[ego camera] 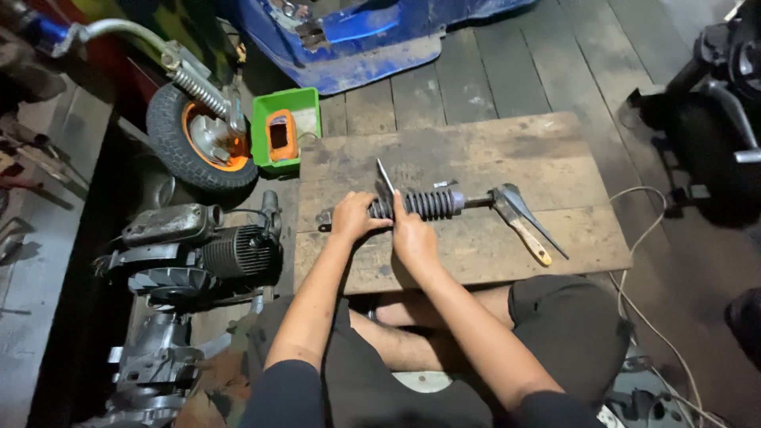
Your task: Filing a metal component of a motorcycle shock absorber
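A worn wooden board (pixel 476 158) lies flat on a dark plank floor (pixel 571 71) and serves as the bench. The person sits cross-legged at its near edge. Beyond the board stands a blue vehicle body panel (pixel 357 47). Off the board's far left corner sits a green plastic tray (pixel 305 107) holding an orange-cased object, and just past that a small wheel with an orange hub (pixel 198 139). Left of the board rests a finned engine block (pixel 214 254). A pale cable (pixel 642 238) trails on the floor off the board's right edge.

Across the middle of the board lies a shock absorber with a black ribbed boot (pixel 424 204), its rod pointing right toward pliers with a yellowish handle (pixel 523 226).

Both forearms reach forward side by side. The left hand (pixel 354 215) is clenched around the absorber's left end. The right hand (pixel 412 234) grips the boot just beside it, with a thin flat blade (pixel 384 178) rising between the two hands.
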